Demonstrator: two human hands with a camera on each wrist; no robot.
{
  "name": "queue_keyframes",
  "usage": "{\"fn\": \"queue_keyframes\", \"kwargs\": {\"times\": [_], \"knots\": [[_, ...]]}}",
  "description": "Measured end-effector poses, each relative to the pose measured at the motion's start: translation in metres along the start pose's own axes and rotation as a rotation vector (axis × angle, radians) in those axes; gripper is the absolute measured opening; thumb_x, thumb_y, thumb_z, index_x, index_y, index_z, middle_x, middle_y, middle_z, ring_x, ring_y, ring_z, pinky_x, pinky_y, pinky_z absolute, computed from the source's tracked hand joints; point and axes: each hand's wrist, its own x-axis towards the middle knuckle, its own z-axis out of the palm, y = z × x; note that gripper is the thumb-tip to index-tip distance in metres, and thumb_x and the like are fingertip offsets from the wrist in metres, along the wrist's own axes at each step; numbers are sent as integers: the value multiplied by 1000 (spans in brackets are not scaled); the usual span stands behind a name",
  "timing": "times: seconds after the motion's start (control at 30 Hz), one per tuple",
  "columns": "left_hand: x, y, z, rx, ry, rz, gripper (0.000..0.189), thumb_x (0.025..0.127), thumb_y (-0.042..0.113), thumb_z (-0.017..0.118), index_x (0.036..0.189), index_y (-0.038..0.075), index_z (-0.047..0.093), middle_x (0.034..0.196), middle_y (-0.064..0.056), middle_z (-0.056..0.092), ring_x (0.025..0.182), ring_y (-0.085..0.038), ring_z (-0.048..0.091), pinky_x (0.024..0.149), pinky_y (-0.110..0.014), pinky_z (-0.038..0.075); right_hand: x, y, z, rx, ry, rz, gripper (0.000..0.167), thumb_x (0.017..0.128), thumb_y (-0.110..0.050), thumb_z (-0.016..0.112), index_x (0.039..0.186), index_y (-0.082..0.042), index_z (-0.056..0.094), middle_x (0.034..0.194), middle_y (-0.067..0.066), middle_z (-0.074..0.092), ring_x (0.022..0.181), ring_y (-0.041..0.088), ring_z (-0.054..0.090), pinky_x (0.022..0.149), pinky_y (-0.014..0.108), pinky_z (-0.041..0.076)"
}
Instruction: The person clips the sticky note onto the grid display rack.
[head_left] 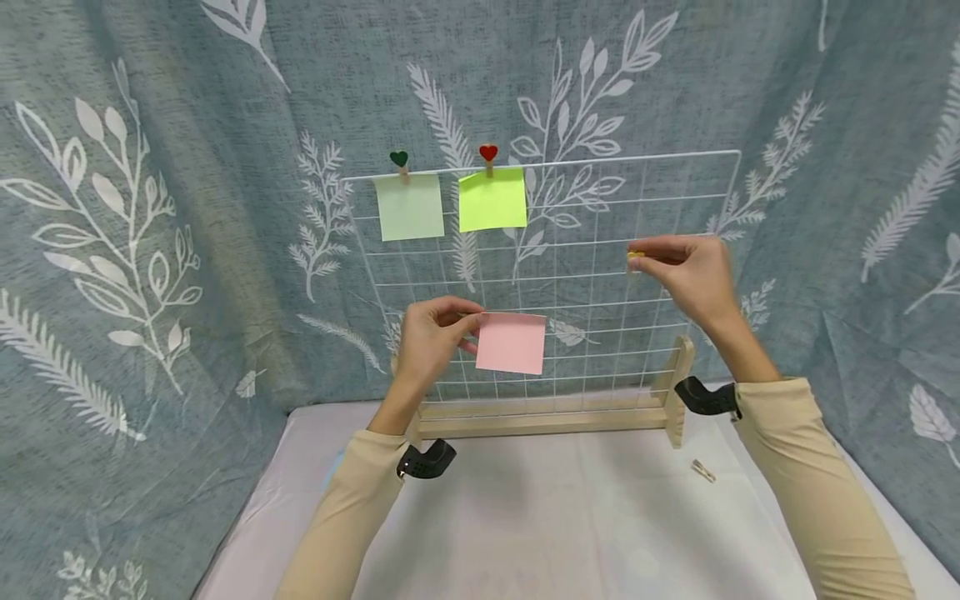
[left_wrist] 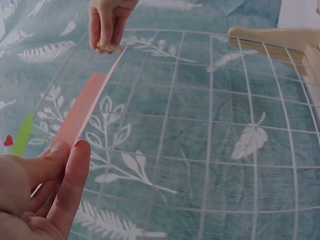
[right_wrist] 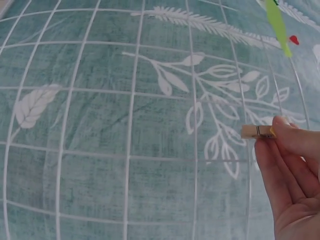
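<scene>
My left hand (head_left: 437, 340) pinches a pink sticky note (head_left: 512, 343) by its left edge, in front of the white wire grid (head_left: 600, 312). In the left wrist view the pink note (left_wrist: 82, 112) is seen nearly edge-on. Farther right and higher, my right hand (head_left: 693, 271) pinches a small wooden clothespin (right_wrist: 256, 131) with a bit of yellow at its held end. On the grid's top wire hang a pale green note (head_left: 410, 208) under a clothespin with a dark green heart (head_left: 399, 158), and a lime note (head_left: 492, 200) under one with a red heart (head_left: 488, 153).
A wooden stand (head_left: 540, 423) holds the grid upright on a white-covered table (head_left: 555, 517). One loose clothespin (head_left: 703, 471) lies at the right of the table. Behind everything hangs a blue-grey leaf-patterned curtain (head_left: 247, 275). Something light blue (head_left: 333, 468) shows beside the left sleeve.
</scene>
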Motion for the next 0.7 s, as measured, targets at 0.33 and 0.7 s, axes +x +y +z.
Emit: {"fn": "queue_keyframes", "kwargs": {"times": [0.33, 0.7], "knots": [[12, 20, 10, -26, 0, 101, 6, 89, -5, 68, 92, -9, 72, 83, -23, 70, 61, -16, 64, 51, -34, 61, 16, -16, 0, 18, 31, -27, 18, 86, -8, 77, 102, 0, 76, 98, 16, 74, 78, -9, 65, 75, 12, 55], [32, 51, 18, 22, -5, 189, 6, 88, -4, 69, 91, -9, 72, 82, -23, 71, 57, -14, 66, 50, -32, 60, 29, -28, -6, 84, 69, -34, 15, 83, -5, 78, 97, 1, 77, 88, 2, 76, 75, -5, 67, 74, 12, 56]]}}
